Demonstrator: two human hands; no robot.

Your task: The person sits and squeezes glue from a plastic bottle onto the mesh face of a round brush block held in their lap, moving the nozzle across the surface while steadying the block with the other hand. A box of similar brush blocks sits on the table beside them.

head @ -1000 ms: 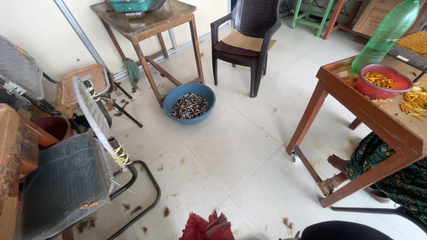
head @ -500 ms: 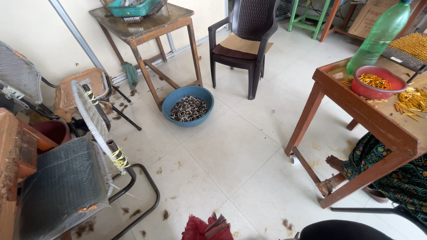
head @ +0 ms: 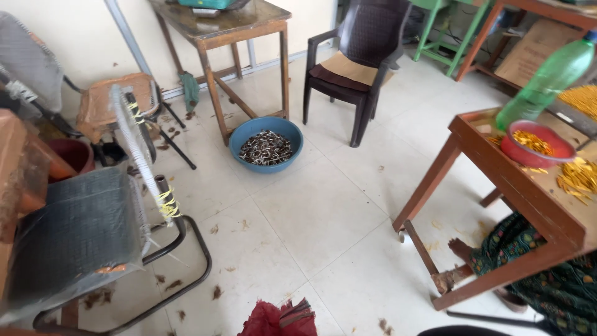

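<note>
Neither of my hands shows in the head view. A blue basin (head: 266, 147) full of small dark and pale pieces sits on the white tiled floor by a wooden table's legs. At the right, a brown wooden table (head: 497, 180) carries a red bowl (head: 537, 144) of yellow pieces, loose yellow strips (head: 578, 179) and a tilted green plastic bottle (head: 545, 78). A red cloth (head: 278, 318) lies at the bottom edge.
A dark plastic chair (head: 357, 59) with a tan cushion stands at the back. A metal-framed chair (head: 93, 230) wrapped in plastic is at the left. A seated person's patterned green garment (head: 541, 274) shows under the right table. Dark debris dots the floor.
The view has shifted slightly; the basin and tables sit a little lower and further left in the picture. Nothing in the room has moved.
</note>
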